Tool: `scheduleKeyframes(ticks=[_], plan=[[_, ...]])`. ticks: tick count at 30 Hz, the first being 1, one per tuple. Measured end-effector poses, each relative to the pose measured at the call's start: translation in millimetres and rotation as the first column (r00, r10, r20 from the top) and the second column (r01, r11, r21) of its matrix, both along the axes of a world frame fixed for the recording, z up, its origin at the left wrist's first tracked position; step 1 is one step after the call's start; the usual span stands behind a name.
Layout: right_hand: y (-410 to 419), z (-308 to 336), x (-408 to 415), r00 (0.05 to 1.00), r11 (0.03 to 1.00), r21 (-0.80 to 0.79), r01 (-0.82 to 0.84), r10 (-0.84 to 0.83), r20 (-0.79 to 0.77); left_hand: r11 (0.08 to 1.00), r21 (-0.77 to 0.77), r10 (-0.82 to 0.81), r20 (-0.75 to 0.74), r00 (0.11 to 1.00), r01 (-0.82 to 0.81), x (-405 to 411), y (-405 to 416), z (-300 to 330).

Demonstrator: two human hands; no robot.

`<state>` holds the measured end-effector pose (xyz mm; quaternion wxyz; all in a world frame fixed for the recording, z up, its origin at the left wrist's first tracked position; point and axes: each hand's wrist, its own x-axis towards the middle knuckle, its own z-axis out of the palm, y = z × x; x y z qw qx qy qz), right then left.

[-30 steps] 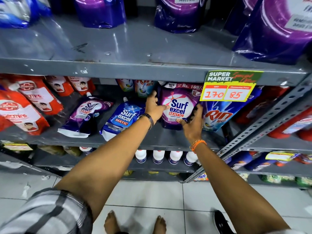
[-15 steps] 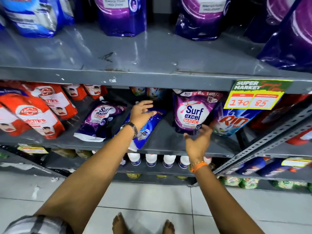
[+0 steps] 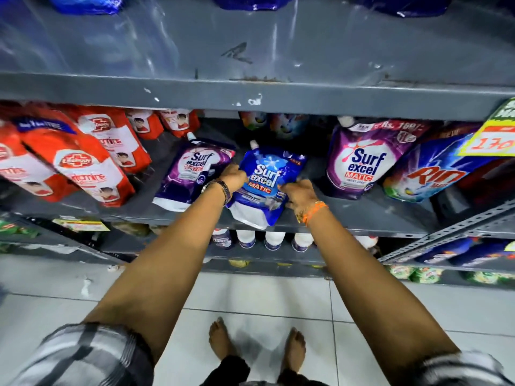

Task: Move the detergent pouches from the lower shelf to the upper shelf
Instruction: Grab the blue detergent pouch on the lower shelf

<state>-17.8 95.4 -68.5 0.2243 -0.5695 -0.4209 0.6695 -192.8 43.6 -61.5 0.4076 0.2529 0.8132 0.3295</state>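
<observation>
Both hands, left hand (image 3: pixel 233 177) and right hand (image 3: pixel 299 192), grip a blue "Surf excel MATIC" pouch (image 3: pixel 264 185) on the lower shelf (image 3: pixel 362 215), between two purple "Surf excel MATIC" pouches (image 3: pixel 192 174).

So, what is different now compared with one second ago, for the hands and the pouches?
Both hands left the upright purple Surf Excel pouch and moved left. The left hand and the right hand now grip the sides of the blue Surf Excel pouch, which was lying untouched and is turned to face the camera. The lying purple pouch, the Rin pouch and the red packs stayed in place.
</observation>
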Motion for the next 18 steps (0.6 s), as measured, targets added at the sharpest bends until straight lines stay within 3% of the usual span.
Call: scheduleKeyframes(ticks=[3,11,18], plan=[[1,7,6,0.999,0.999,-0.021,-0.032,0.032,0.002,0.996,0.078,0.026,0.152,0.988,-0.038,9,-14,8],[-2,19,8,0.983,0.975,0.211,0.072,-0.033,-0.18,0.921,0.329,0.117,0.279,0.953,-0.21,30,-35,33],[16,41,6,0.978,0.91,0.403,0.097,-0.011,-0.211,0.833,0.53,0.076,0.17,0.983,-0.156,35,-26,50]])
